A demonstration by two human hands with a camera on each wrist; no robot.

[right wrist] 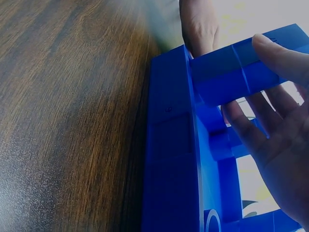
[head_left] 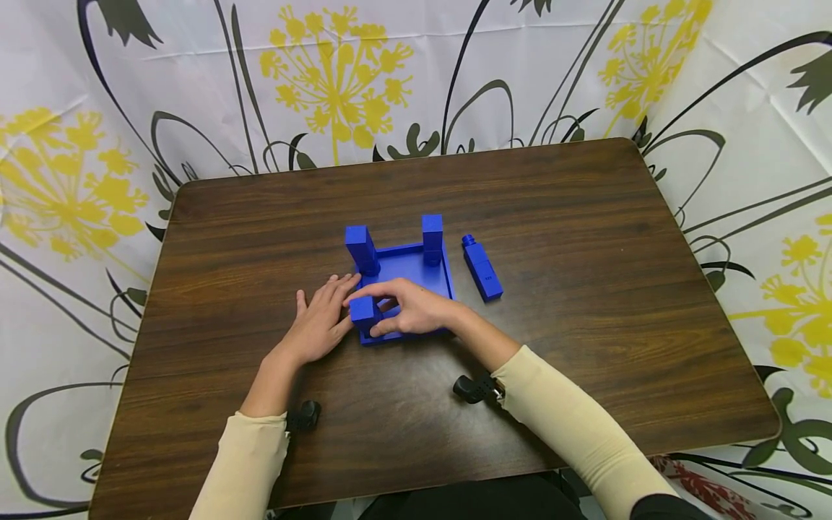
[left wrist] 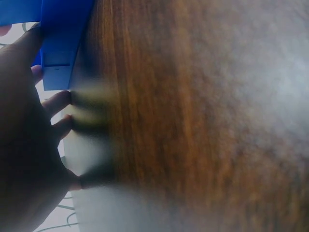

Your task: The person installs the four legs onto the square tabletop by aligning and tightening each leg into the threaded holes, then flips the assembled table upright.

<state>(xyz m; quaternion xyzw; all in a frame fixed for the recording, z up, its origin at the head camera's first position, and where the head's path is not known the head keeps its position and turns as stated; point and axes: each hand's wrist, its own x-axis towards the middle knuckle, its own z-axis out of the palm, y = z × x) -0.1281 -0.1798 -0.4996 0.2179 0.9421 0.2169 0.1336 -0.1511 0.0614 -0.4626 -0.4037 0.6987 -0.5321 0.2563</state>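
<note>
The grip of the right hand point(head_left: 416, 309) is narrowed to the width of one blue leg point(head_left: 365, 312), thumb on one side and fingers on another, while that leg stands roughly upright at the near-left corner of a shallow blue tray point(head_left: 416, 266); whether it is fully seated I cannot tell. The left hand point(head_left: 318, 319) lies spread with its fingers straight, just beside the tray's left side, holding nothing. What seems to matter most spatially is the loose blue leg point(head_left: 482, 270): it lies flat to the right of the tray, apart from it and beyond the right forearm, so the right hand is the nearer. Its long axis slants away from the person and a little leftward, narrow neck at the far end. The tray has a low rim and carries two more upright legs, a far-left leg point(head_left: 361, 250) and a far-right leg point(head_left: 432, 240). The right wrist view shows a round ring point(right wrist: 212, 223) inside the tray, with no leg in it. Everything rests on a brown wood-grain tabletop point(head_left: 598, 289), with a flowered curtain point(head_left: 338, 87) behind.
</note>
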